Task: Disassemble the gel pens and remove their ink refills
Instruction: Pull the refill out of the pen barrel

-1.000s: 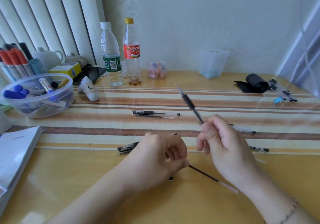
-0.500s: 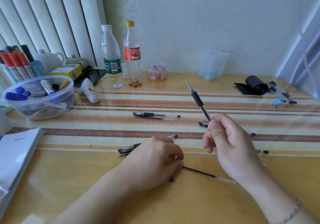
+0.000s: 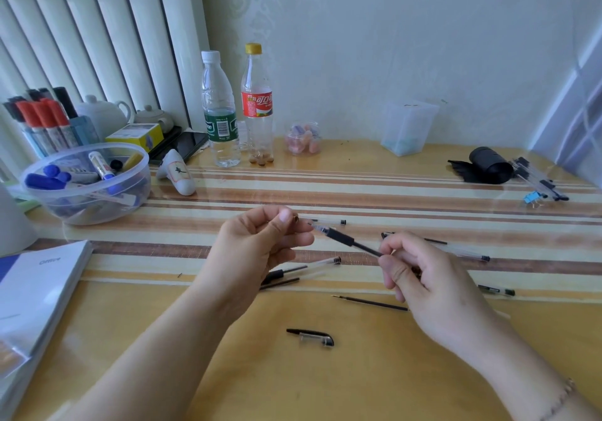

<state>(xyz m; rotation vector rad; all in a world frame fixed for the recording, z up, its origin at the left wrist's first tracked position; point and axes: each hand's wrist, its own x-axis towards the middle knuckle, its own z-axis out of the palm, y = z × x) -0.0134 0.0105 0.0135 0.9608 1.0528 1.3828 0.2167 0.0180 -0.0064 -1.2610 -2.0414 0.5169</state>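
A gel pen (image 3: 346, 241) with a black grip and clear barrel is held level above the table between both hands. My left hand (image 3: 260, 244) pinches its tip end with thumb and fingers. My right hand (image 3: 420, 277) grips the barrel's other end. On the table lie a loose black ink refill (image 3: 371, 302) and a black pen cap (image 3: 311, 336) in front. A pen with a refill beside it (image 3: 303, 269) lies under my left hand. More pens (image 3: 456, 248) lie behind my right hand.
A clear bowl of markers (image 3: 86, 183) stands at the left with a paper stack (image 3: 35, 290) in front of it. Two bottles (image 3: 239, 108) stand at the back. A clear cup (image 3: 407, 127), a black roll (image 3: 487, 165) and more pens (image 3: 540, 183) sit back right.
My left hand rose from the table, leaving the refill there, and took the pen's tip end. My right hand lowered the pen from upright to level. The pen cap now shows.
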